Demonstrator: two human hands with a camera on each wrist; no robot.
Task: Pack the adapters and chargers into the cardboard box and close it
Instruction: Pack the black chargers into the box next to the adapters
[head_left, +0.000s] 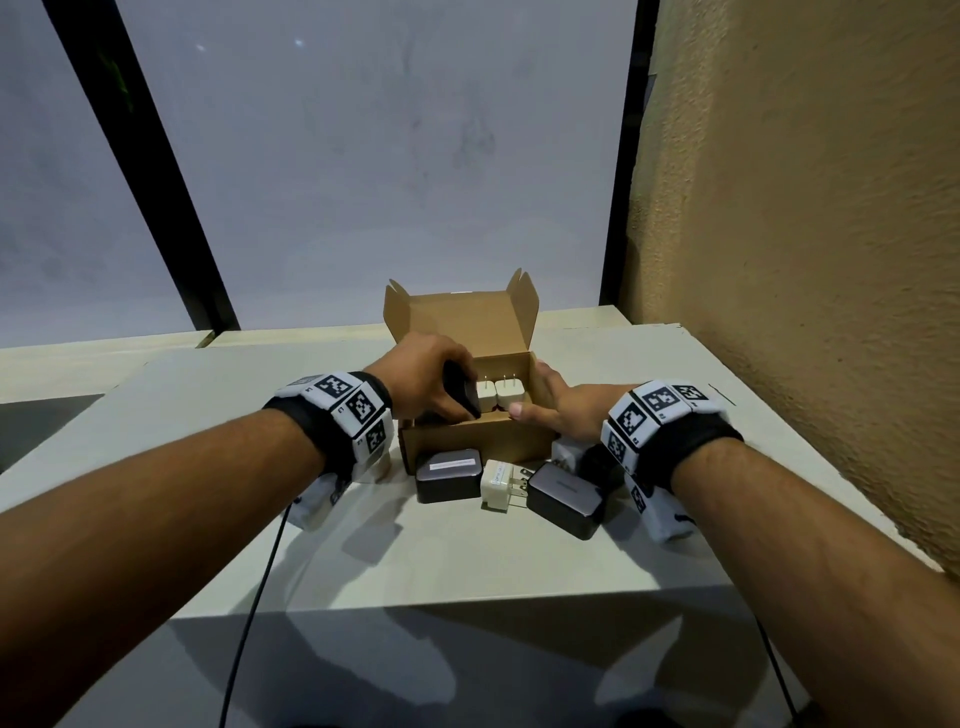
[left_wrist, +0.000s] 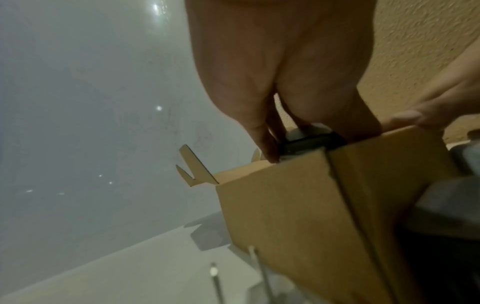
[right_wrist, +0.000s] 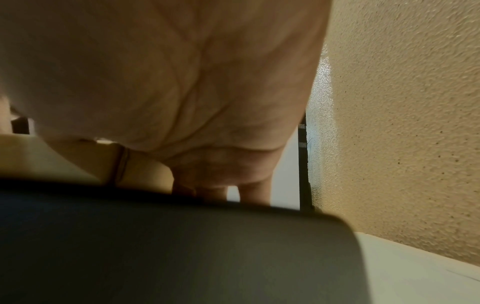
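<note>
The open cardboard box (head_left: 478, 434) stands mid-table with its lid (head_left: 462, 317) raised at the back. Two white adapters (head_left: 498, 397) sit inside, prongs up. My left hand (head_left: 451, 400) grips a black charger (head_left: 464, 396) over the box's front left corner; the left wrist view shows my fingers (left_wrist: 265, 142) round that charger (left_wrist: 309, 144) at the box (left_wrist: 298, 205) rim. My right hand (head_left: 535, 389) holds the box's front right corner, thumb (head_left: 519, 412) on the front wall and fingers along the right wall. Its palm (right_wrist: 182, 82) fills the right wrist view.
In front of the box lie a black charger (head_left: 449, 475), a white adapter (head_left: 501, 486) and a second black charger (head_left: 566, 499), which looms large in the right wrist view (right_wrist: 155, 246). More adapters lie under my right wrist. A textured wall (head_left: 805, 260) bounds the table's (head_left: 467, 561) right side.
</note>
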